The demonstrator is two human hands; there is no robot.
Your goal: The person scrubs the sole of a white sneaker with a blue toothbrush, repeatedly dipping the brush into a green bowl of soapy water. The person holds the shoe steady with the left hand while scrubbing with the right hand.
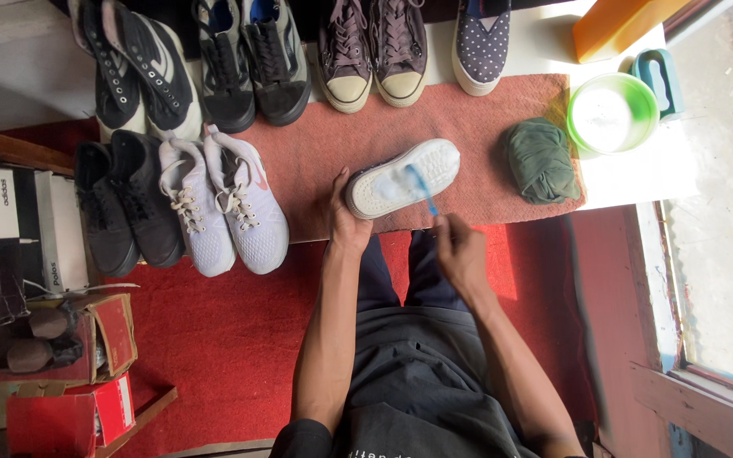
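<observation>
A white shoe lies sole-up on a pinkish-red towel on the white table. My left hand grips its heel end at the towel's near edge. My right hand holds a blue toothbrush, blurred with motion, whose head rests on the shoe's sole. Soapy foam covers part of the sole.
A green bowl of white liquid and a crumpled green cloth sit to the right. An orange box and a teal brush lie beyond. Several pairs of shoes line the back and left, including white sneakers. Cardboard boxes stand lower left.
</observation>
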